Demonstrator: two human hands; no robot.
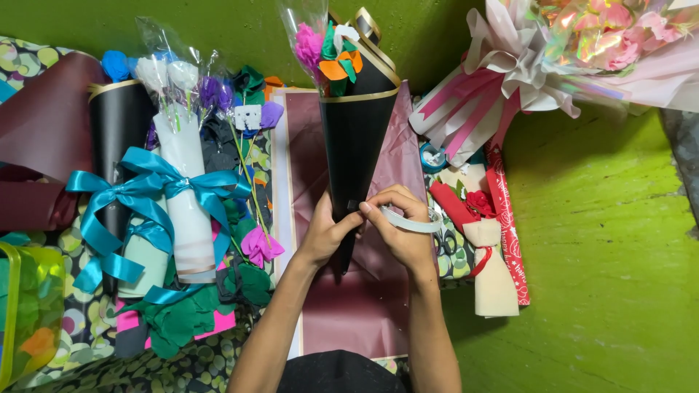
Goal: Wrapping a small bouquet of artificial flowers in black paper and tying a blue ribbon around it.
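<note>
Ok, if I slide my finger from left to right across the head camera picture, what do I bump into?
Yellow bag → teal bow → purple paper flower → left hand → black cone bouquet → right hand → red rose wrap → pink bouquet.

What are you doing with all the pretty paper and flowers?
A person is holding a black paper cone with gold edges, filled with paper flowers. The left hand grips the cone's narrow end, while the right hand presses a strip from a roll of clear tape against it. The cone lies over a maroon wrapping sheet. Beside it sit a white bouquet with a teal ribbon and more wrapped bouquets.
</note>
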